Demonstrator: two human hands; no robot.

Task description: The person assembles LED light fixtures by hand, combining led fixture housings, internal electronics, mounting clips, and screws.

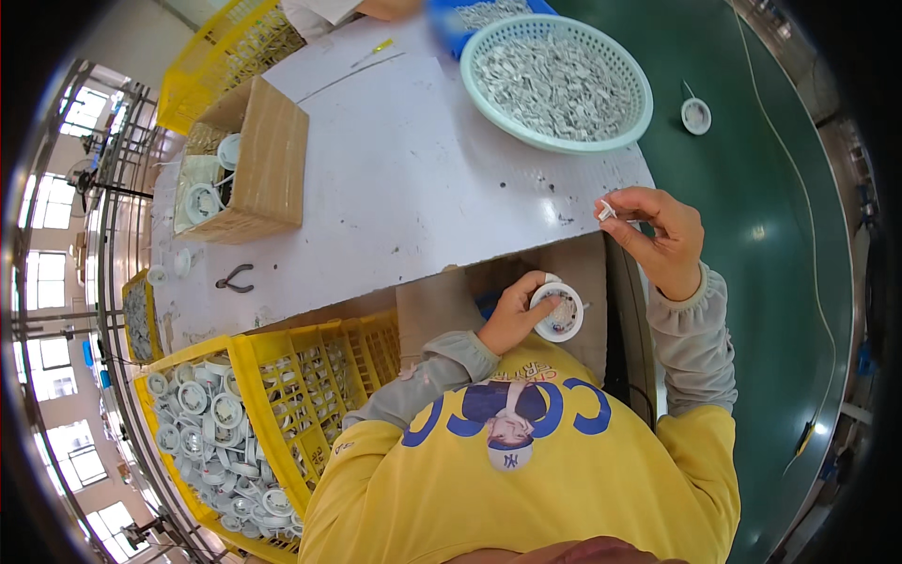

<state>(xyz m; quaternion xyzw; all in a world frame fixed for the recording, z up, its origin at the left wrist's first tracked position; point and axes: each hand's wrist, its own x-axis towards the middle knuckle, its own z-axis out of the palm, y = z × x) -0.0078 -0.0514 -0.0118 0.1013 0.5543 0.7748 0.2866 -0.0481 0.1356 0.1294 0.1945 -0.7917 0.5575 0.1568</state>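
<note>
Left hand point(515, 315) grips a white round fitting point(569, 325), thumb over its face, just short of the white table point(395, 141). Right hand point(669, 240) pinches a small white piece point(607, 211) between thumb and forefinger; shape hard to make out from here. Best handling, I'd judge: fitting level, thumb near the rim, fingertip pinch light. Beyond: pale-green basket point(573, 144) heaped with small pieces point(564, 89); pliers point(236, 280) and open carton point(268, 174) leftward; yellow crate point(244, 367) of round fittings point(211, 423) beside the left forearm point(413, 371).

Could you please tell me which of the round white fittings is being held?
The fitting in the left hand, in front of the yellow shirt; the lone fitting on the green surface and the piled fittings in the yellow crate lie unheld.
</note>
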